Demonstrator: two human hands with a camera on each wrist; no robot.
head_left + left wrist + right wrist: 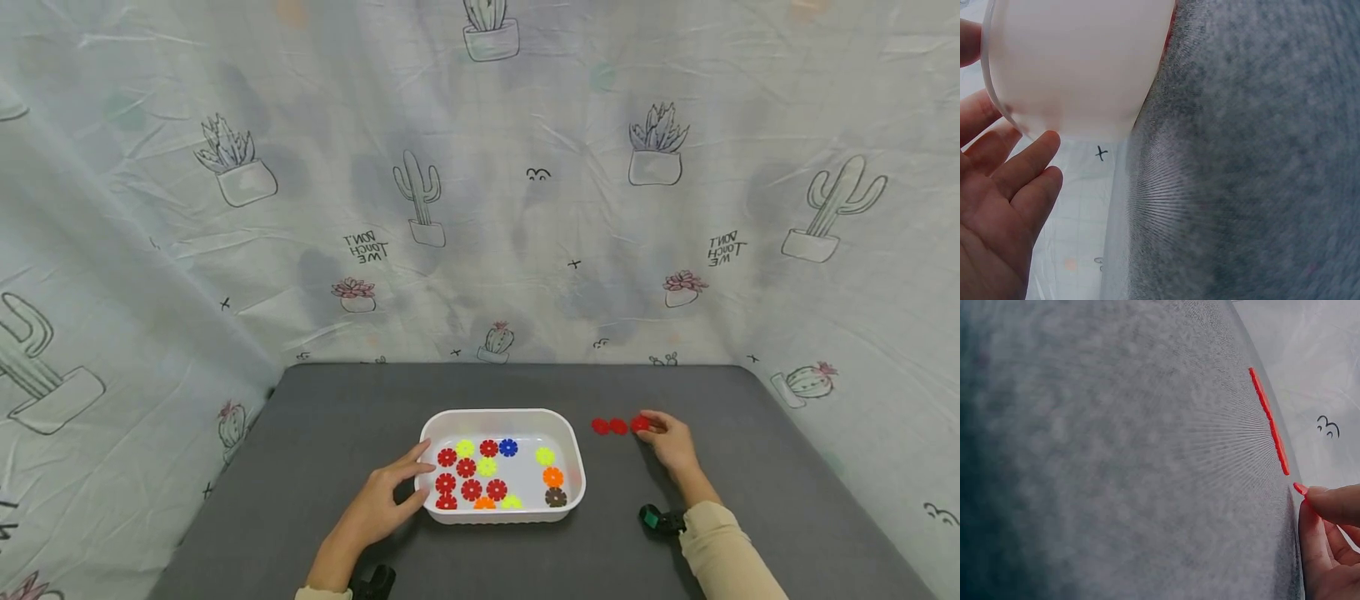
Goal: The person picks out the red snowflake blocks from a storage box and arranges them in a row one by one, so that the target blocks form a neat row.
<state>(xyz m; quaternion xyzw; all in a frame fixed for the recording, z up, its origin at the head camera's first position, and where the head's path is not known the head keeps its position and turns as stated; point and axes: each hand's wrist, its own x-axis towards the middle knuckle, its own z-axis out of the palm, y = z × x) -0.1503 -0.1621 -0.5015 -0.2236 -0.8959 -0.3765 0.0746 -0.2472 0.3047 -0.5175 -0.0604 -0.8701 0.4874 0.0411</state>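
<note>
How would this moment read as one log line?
left hand: touching white tray | right hand: pinching red disc | two red discs: lying on gray table

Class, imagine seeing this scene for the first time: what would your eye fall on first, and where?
Probably the bright notched discs inside the white tray, with the left hand at its left edge. To the tray's right, two red discs lie side by side on the grey table, and the right hand pinches a third red disc beside them.

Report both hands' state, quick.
Left hand: open, fingers touching the left side of the white tray.
Right hand: closed, pinching a red disc.
</note>
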